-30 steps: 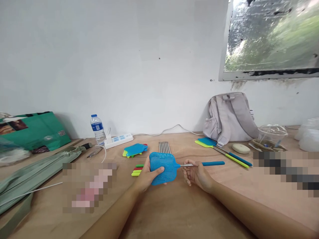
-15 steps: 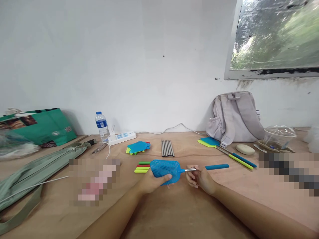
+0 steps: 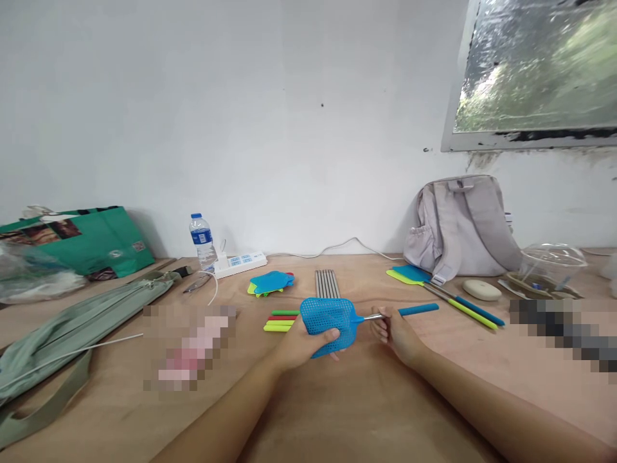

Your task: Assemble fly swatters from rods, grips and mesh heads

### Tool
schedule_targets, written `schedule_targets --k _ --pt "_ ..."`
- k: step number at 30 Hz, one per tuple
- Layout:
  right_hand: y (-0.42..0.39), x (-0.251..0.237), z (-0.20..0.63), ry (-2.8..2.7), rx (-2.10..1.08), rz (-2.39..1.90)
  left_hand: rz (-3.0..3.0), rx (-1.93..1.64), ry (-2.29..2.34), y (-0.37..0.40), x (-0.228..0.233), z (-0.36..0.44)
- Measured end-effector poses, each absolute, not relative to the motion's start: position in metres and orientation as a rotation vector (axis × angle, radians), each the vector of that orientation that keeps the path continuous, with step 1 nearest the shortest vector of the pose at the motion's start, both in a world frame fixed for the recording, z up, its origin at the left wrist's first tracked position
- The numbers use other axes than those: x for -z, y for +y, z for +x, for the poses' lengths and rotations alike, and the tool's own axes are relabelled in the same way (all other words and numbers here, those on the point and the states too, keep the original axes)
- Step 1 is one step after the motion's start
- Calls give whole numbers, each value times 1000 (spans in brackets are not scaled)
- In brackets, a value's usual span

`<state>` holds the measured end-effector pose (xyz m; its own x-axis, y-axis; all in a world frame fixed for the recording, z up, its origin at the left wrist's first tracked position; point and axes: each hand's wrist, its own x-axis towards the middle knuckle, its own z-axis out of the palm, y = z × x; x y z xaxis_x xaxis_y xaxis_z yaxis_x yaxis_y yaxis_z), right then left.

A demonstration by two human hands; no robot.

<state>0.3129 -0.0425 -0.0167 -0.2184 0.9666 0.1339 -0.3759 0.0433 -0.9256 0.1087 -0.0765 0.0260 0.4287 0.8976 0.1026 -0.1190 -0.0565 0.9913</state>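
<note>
Blue fly swatter (image 3: 332,317): light, flexible mesh head clasped by left hand (image 3: 301,341); thin metal rod pinched by right hand (image 3: 398,334).

Head view, forward-down, near the table (image 3: 337,411)

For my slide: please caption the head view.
Left hand grips blue swatter head; right hand holds its metal rod.

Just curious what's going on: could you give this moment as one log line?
left hand: holds blue swatter head | right hand: grip on metal rod | rest: steel rods, colored handles on table
</note>
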Motion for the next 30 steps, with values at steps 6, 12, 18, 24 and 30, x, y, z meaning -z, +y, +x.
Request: schedule_targets --k 6,12,18,24,30 --pt "-32 3 333 -847 -1411 -665 1295 -1001 772 -68 -28 99" --pt "-36 -2 335 -891 -1509 -693 1262 -1217 971 -61 -31 92" --pt "-58 -4 307 -1011 -1652 -590 1887 -1563 1264 -60 -25 95" --pt "-65 -5 297 -1002 -1624 -585 2688 -1636 1588 -77 -33 103" --pt "-66 -2 295 -1010 -1599 -587 3180 -1352 1300 -78 -24 115"
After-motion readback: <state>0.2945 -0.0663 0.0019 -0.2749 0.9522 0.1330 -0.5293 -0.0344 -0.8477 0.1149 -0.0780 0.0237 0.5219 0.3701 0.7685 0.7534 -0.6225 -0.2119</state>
